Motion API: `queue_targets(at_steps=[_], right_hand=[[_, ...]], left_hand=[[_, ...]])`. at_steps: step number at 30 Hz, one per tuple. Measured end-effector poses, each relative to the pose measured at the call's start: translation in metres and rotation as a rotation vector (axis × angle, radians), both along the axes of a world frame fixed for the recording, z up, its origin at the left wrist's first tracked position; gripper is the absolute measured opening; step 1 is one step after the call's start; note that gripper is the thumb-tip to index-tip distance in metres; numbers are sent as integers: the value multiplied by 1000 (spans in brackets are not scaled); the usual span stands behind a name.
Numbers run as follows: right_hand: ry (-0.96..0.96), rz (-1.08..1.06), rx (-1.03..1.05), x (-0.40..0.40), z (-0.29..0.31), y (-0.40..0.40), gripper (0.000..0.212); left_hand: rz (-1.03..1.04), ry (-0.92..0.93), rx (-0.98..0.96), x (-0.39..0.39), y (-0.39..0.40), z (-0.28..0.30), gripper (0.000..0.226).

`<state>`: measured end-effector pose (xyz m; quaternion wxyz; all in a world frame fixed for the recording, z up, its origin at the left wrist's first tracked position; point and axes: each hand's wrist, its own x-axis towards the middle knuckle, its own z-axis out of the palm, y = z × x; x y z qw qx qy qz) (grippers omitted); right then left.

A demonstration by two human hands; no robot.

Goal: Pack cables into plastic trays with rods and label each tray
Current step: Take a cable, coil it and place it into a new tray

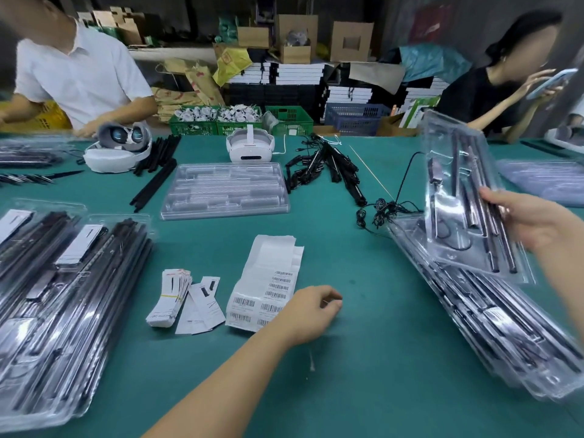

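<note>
The right hand [534, 222] grips a clear plastic tray of black rods [467, 197]; the left hand [311, 314], fingers curled, seems to pinch something tiny beside the white barcode label sheet [268, 289]. Labelling is likely underway; next, a sticker must meet that tray.

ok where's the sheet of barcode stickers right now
In the head view the barcode sticker sheet lies flat on the green table, near the front centre, just right of the small paper tags, with the left hand at its lower right corner.

A clear plastic tray [467, 197] loaded with black rods [493, 222] and a coiled cable [448, 235] is tilted up at three o'clock, above a stack of filled trays [493, 314]; barcode labels [265, 295] lie at six o'clock.
</note>
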<state>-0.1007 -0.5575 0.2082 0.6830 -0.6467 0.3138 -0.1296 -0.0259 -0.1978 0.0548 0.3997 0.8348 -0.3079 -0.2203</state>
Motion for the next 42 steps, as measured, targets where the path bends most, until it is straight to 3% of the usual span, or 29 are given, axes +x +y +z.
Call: queue_targets(at_steps=[5, 12, 15, 19, 25, 27, 29, 33, 35, 39, 42], right_hand=[[-113, -54, 191, -12, -1, -7, 16], [-42, 12, 72, -15, 0, 9, 21], [-167, 115, 62, -9, 0, 18, 22], [-408, 225, 79, -1, 16, 46, 20], [-579, 370, 13, -8, 39, 89, 23], [-565, 401, 9, -11, 31, 96, 22], [-507, 400, 9, -14, 17, 100, 19], [-405, 413, 99, -23, -20, 107, 23], [-365, 401, 141, -28, -37, 111, 26], [-236, 365, 225, -37, -67, 116, 41], [-111, 331, 169, -44, -88, 116, 56]], left_hand=[[35, 168, -73, 4, -4, -3, 23], [100, 389, -260, 14, -26, 11, 25], [147, 534, -435, 19, -36, 29, 27], [178, 549, -523, 23, -43, 44, 29], [192, 289, -527, 31, -38, 42, 100], [187, 215, -569, 34, -36, 49, 111], [259, 220, -649, 41, -34, 61, 101], [492, 292, -732, 63, -19, 85, 51], [573, 214, -738, 73, -6, 92, 26], [661, -55, -716, 86, 21, 100, 28], [717, -99, -750, 91, 42, 110, 31]])
